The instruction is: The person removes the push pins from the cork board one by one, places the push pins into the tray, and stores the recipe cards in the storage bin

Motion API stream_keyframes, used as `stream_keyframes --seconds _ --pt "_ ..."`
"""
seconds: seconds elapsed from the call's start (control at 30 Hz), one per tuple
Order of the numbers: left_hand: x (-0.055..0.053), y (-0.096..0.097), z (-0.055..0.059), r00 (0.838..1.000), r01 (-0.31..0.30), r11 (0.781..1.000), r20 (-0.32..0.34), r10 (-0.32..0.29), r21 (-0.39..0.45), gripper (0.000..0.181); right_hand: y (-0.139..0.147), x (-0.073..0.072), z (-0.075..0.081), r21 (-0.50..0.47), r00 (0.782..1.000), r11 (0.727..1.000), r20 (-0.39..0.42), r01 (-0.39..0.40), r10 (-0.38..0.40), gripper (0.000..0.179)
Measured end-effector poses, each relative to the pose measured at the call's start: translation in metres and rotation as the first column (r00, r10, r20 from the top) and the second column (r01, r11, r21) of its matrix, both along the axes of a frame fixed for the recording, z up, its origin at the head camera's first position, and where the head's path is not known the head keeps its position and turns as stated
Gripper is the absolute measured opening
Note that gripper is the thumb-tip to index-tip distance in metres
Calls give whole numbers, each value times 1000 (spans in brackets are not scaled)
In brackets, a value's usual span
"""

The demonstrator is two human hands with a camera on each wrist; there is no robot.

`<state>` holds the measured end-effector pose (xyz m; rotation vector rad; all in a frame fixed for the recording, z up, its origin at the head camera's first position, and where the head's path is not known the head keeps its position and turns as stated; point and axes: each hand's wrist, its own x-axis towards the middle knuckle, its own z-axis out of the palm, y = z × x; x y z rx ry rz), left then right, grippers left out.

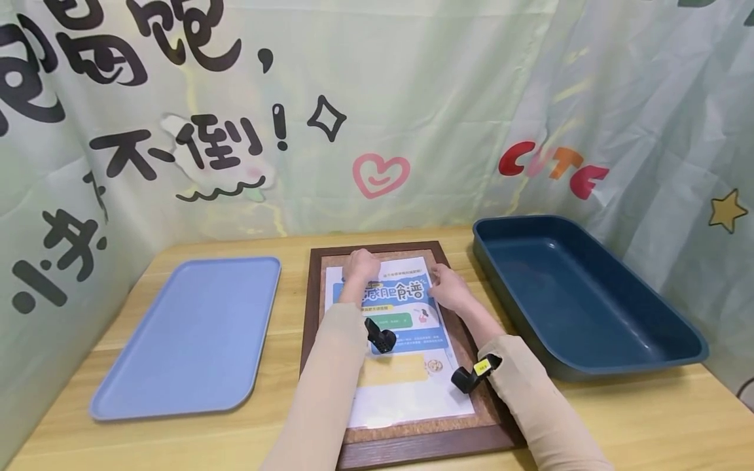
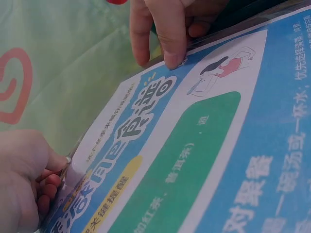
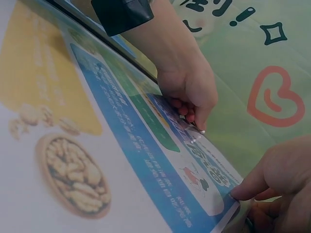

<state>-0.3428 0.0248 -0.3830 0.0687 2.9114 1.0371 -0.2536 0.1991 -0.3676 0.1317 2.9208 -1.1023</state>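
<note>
A printed sheet [image 1: 406,392] with a glossy surface lies on a cork board with a dark brown wooden frame [image 1: 424,447]. At the sheet's top edge, my left hand [image 1: 360,267] pinches the margin, its other fingers curled beneath. A tiny shiny spot shows at that thumb tip in both wrist views; what it is I cannot tell. My right hand [image 1: 449,288] holds the sheet's right edge near the upper corner. In the right wrist view, the thumb of the right hand [image 3: 286,177] lies over the printed side, with fingers bent behind the edge.
To the left, a flat light blue tray [image 1: 194,333] lies on the wooden table [image 1: 294,445]. A deep dark blue bin [image 1: 589,294] stands close to the frame's right side. Behind the table hangs a printed curtain [image 1: 436,98].
</note>
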Motion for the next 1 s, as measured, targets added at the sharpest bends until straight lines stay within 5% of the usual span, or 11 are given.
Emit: stream_keyframes --seconds 0.37,0.67,0.87,1.0 --pt "3 -6 1 1000 26 991 14 -27 128 40 -2 -1 -1 9 1000 1000 0 7 -7 57" --pt "-5 -13 0 999 -27 954 38 17 300 16 -1 -1 -2 13 1000 1000 10 19 -19 57" --pt "12 -22 15 997 -70 929 67 49 362 30 -1 -2 -4 20 1000 1000 0 9 -9 57" --pt "12 -26 16 997 -78 920 41 67 385 36 0 -3 -2 15 1000 1000 0 3 -3 57"
